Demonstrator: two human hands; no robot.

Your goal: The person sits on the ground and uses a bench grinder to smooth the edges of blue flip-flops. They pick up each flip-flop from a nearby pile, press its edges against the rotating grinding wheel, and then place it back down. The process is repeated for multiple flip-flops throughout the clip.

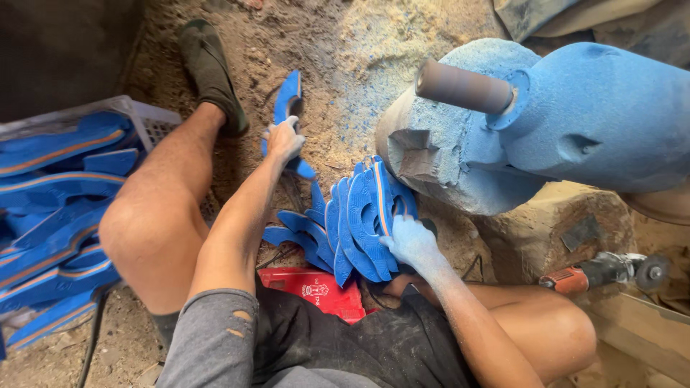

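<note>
Down on the sawdust floor, left hand (284, 138) reaches out past the bare knee and is closed round a single blue sole blank (289, 108), fingers wrapped on its lower end, blank standing on edge and tilted, tip pointing away from the body; right hand (411, 241) (coated in blue dust) rests fingers spread on the fanned stack of blue soles (352, 223), steadying rather than gripping, no piece pinched that I can see. Stack stands on edge just below the dust-caked sanding drum (463, 87) of the blue-coated machine (596, 115). Crate of blue-and-orange soles (57, 208) sits to the left, well apart. Judgement: to handle this well, keep the right hand pressed so the fan doesn't topple, hold the single blank firmly near its middle, keep sleeve and fingers away from the drum. Orange power tool (600, 271) lies at right, untouched
</note>
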